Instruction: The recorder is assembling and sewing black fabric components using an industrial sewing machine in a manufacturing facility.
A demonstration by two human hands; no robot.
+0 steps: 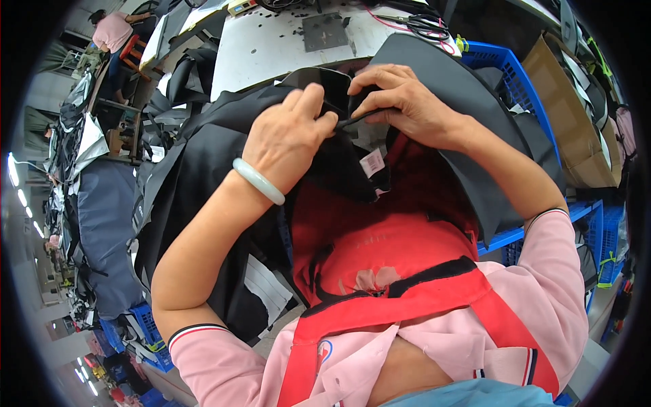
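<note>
Both hands are raised in front of me at the table's near edge, pinching a piece of black fabric (350, 124) between them. My left hand (281, 139), with a pale bangle at its wrist, is closed on one part of the folded edge. A short way to the right, my right hand (412, 107) grips the same edge between thumb and fingers. Below them the fabric hangs toward my lap, with a small white label (372, 163) on it. More black cloth (196, 156) drapes to the left, and a smooth dark grey panel (434, 71) spreads to the right.
Ahead stands a white worktable (254, 51) with a dark square plate (325, 32) and black-handled scissors (424, 26). Blue plastic crates (495, 54) and a cardboard box (576, 129) are at the right. Another person (112, 30) works at the far left.
</note>
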